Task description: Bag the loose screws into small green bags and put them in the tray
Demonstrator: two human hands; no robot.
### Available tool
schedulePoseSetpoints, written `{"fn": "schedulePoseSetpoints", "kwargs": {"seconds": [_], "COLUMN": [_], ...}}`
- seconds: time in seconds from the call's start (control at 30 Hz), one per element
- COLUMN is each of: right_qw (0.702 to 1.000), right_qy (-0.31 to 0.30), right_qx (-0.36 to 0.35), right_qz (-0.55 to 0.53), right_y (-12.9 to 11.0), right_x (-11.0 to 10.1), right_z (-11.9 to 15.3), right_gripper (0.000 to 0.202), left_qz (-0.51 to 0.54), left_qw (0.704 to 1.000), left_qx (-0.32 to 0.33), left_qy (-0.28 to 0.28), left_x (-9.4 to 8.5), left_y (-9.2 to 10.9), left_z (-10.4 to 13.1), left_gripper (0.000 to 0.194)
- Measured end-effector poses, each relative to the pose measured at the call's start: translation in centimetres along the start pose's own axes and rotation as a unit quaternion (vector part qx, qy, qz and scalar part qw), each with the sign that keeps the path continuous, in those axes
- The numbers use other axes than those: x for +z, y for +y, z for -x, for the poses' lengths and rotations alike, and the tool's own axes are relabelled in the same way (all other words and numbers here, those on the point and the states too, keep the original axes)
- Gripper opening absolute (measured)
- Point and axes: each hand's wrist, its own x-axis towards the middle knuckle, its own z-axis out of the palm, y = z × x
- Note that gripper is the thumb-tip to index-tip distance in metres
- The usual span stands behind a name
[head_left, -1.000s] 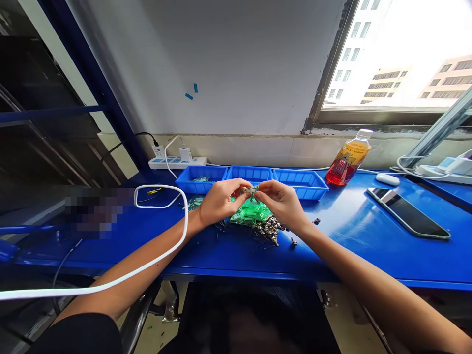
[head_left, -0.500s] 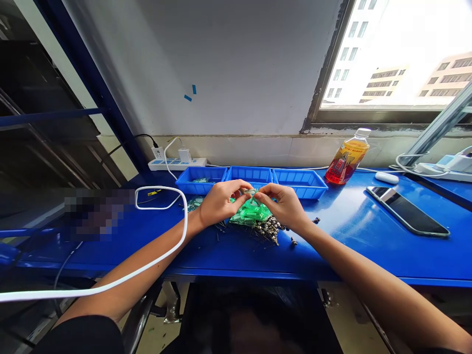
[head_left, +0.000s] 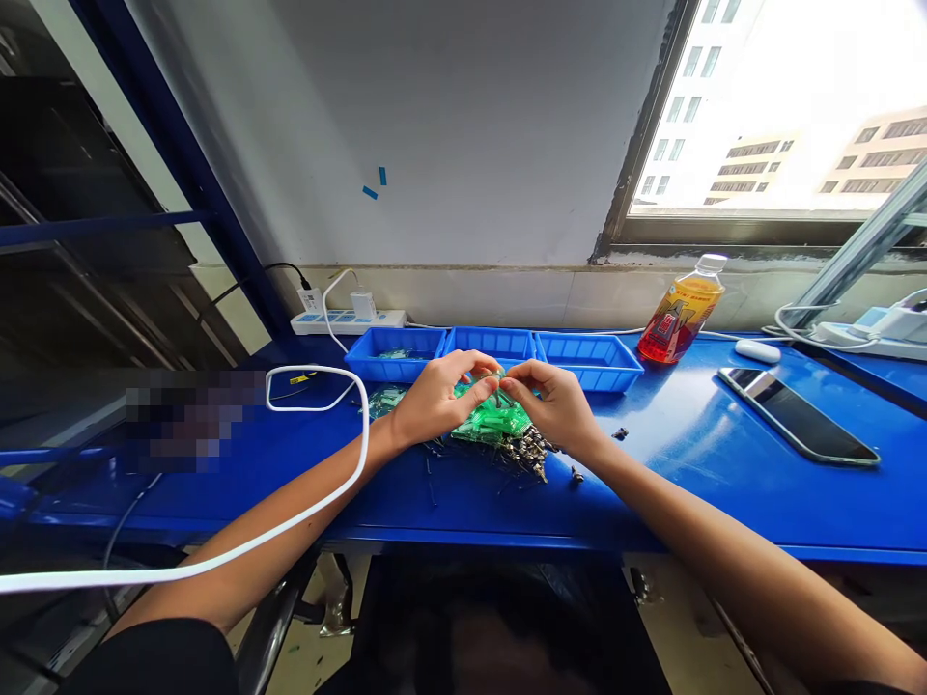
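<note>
My left hand (head_left: 443,391) and my right hand (head_left: 554,401) meet fingertip to fingertip over the middle of the bench. The left fingers pinch a small translucent green plastic piece (head_left: 500,375), mostly covered by the fingertips. My right thumb and forefinger are closed right against it; what they grip is too small and hidden to make out. Below both hands lies a heap of green plastic pieces (head_left: 492,418). Small metal parts (head_left: 531,454) are piled along its near right side. More clear greenish pieces (head_left: 385,401) lie left of my left hand.
Three blue bins stand behind the hands: a left bin (head_left: 395,367) with clear pieces, a middle bin (head_left: 489,338), a right bin (head_left: 604,376). A drink bottle (head_left: 681,311) and phone (head_left: 800,415) are at right. A white looped bar (head_left: 362,434) crosses above my left forearm.
The fingertips have drawn slightly closer together, and the small plastic piece between them shows less than before. Otherwise the hands and the heap stay about where they were.
</note>
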Motion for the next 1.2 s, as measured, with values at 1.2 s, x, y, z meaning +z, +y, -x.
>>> {"fn": "schedulePoseSetpoints", "kwargs": {"seconds": [1.2], "right_qw": [0.957], "right_qy": [-0.07], "right_qx": [0.185], "right_qz": [-0.214], "right_y": [-0.12], "right_x": [0.69], "right_z": [0.1], "right_gripper": [0.042], "left_qz": [0.009], "left_qw": [0.998], "left_qx": [-0.044], "left_qy": [0.047], "left_x": [0.34], "left_y": [0.49], "left_z": [-0.01], "left_gripper": [0.02]}}
